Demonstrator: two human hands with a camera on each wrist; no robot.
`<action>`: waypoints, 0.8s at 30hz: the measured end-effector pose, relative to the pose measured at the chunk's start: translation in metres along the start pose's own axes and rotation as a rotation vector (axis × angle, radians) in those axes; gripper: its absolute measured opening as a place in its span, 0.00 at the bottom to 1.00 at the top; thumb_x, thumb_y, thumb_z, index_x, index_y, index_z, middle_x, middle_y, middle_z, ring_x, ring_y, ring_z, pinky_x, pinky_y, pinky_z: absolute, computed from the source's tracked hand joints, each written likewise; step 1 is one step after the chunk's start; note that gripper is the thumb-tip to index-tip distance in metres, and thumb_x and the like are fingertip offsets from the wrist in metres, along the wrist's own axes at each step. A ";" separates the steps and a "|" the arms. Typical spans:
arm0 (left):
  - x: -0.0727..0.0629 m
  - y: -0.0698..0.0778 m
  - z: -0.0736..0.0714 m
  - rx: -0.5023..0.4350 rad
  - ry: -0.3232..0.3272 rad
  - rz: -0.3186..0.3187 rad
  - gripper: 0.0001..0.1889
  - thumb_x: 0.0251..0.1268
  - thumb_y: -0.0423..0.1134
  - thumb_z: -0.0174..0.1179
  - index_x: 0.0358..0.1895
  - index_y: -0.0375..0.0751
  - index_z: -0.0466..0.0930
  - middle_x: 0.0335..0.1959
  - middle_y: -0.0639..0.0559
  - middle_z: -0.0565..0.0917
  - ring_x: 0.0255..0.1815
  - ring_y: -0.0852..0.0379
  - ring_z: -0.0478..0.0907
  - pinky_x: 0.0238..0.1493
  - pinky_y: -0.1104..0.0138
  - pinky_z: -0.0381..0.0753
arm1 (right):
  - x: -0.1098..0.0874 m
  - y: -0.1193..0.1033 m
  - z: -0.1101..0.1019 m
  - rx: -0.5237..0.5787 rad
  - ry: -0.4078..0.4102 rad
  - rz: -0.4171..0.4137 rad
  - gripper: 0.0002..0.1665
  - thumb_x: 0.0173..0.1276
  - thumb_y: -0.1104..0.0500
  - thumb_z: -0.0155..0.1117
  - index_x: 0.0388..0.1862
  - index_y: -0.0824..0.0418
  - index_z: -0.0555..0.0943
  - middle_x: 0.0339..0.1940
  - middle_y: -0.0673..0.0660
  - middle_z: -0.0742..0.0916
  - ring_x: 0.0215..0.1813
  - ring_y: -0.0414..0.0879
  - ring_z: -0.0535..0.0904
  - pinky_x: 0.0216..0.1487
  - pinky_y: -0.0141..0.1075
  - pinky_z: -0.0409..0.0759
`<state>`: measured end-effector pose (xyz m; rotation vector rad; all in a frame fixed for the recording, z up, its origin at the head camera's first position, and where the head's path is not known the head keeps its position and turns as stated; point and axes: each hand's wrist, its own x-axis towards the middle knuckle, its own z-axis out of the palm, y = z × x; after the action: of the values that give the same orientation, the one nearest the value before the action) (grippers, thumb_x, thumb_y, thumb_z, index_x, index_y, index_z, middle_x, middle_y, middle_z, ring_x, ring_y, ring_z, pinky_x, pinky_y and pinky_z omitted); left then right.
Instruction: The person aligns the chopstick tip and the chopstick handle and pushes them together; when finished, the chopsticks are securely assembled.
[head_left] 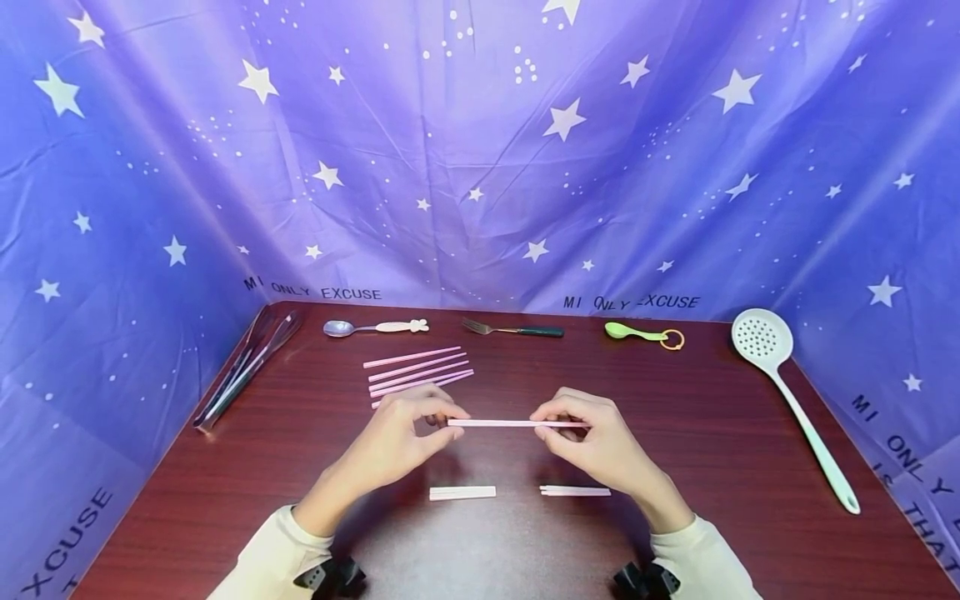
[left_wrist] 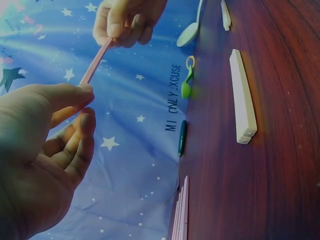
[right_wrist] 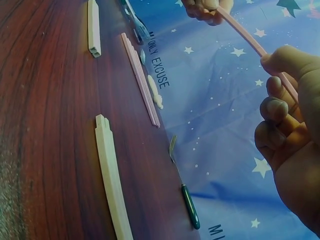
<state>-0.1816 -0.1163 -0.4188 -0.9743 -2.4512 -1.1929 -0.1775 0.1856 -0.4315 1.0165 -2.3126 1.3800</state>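
A pink chopstick [head_left: 498,423] is held level above the table between both hands. My left hand [head_left: 401,429] pinches its left end between thumb and fingertips. Farther along, toward the other end, my right hand [head_left: 596,429] pinches it with the thumb and fingers, and the tip reaches back under that palm. Several pink chopsticks [head_left: 416,367] lie side by side behind the left hand, which partly hides them. Nearer the front are two small bundles of short pale square sticks, a left bundle [head_left: 462,493] and a right bundle [head_left: 575,491].
Along the back lie a spoon with a cream handle [head_left: 401,327], a dark-green-handled fork [head_left: 540,331] and a green spoon [head_left: 633,332] with a yellow ring. Metal tongs [head_left: 247,367] rest at the left edge, a pale skimmer [head_left: 806,408] at the right. Starry cloth [head_left: 480,150] surrounds the table.
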 end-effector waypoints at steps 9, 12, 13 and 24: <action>-0.001 -0.002 0.004 -0.075 0.054 -0.015 0.09 0.59 0.35 0.75 0.41 0.52 0.92 0.33 0.63 0.86 0.33 0.68 0.78 0.35 0.72 0.79 | -0.002 0.003 -0.001 -0.002 -0.001 0.018 0.15 0.63 0.69 0.74 0.42 0.50 0.87 0.31 0.43 0.83 0.27 0.33 0.73 0.22 0.26 0.70; -0.002 -0.002 0.002 -0.074 0.057 -0.042 0.08 0.58 0.36 0.76 0.40 0.52 0.93 0.33 0.63 0.87 0.32 0.68 0.78 0.33 0.68 0.80 | -0.002 0.003 0.000 -0.006 -0.005 0.029 0.13 0.63 0.68 0.74 0.42 0.52 0.87 0.31 0.43 0.84 0.28 0.33 0.75 0.24 0.26 0.72; -0.002 -0.003 0.001 -0.076 0.057 -0.054 0.08 0.58 0.36 0.76 0.40 0.52 0.93 0.33 0.63 0.87 0.31 0.68 0.77 0.32 0.66 0.80 | -0.002 0.003 0.000 -0.006 -0.006 0.029 0.13 0.63 0.68 0.74 0.42 0.52 0.88 0.31 0.43 0.84 0.29 0.34 0.75 0.25 0.26 0.73; -0.019 -0.037 -0.012 -0.121 0.096 -0.120 0.07 0.58 0.36 0.76 0.40 0.49 0.93 0.32 0.60 0.88 0.32 0.67 0.78 0.32 0.72 0.79 | -0.014 0.013 -0.009 0.013 -0.001 0.091 0.12 0.65 0.67 0.73 0.43 0.52 0.88 0.28 0.45 0.81 0.27 0.36 0.72 0.23 0.28 0.68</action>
<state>-0.1927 -0.1506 -0.4427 -0.7897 -2.4148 -1.4078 -0.1767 0.2030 -0.4433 0.9260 -2.3805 1.4304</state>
